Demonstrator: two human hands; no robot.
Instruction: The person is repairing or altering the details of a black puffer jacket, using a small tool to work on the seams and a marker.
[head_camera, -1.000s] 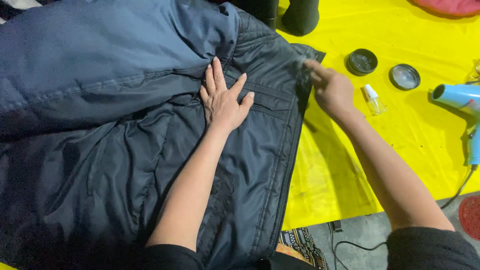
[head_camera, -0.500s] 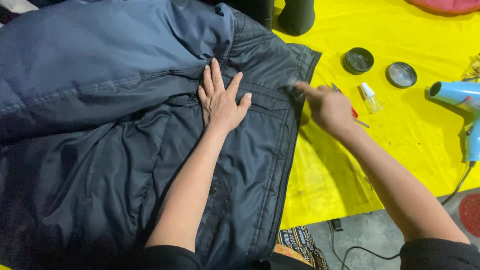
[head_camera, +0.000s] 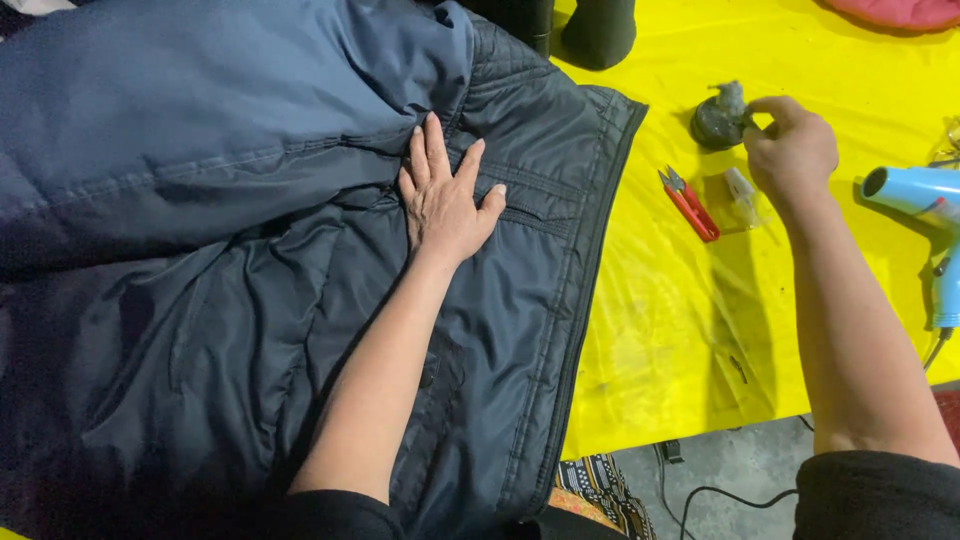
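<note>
A dark blue padded jacket (head_camera: 250, 260) lies spread over a yellow table cover (head_camera: 680, 330). My left hand (head_camera: 445, 195) rests flat on the jacket beside a pocket seam, fingers spread. My right hand (head_camera: 790, 150) is over the yellow cover to the right of the jacket, pinching a small grey wad (head_camera: 730, 100) just above a round dark tin (head_camera: 715, 125). A small clear bottle (head_camera: 740, 195) lies under my right hand, partly hidden by it.
Red thread snips (head_camera: 690, 205) lie on the cover between the jacket and my right hand. A light blue hair dryer (head_camera: 925, 225) sits at the right edge. Two dark objects (head_camera: 595, 30) stand at the top. A cable (head_camera: 700, 490) trails on the grey floor below.
My right hand left the jacket's edge and moved right to the round tin, carrying the grey wad. The red snips are now uncovered. My left hand stayed put.
</note>
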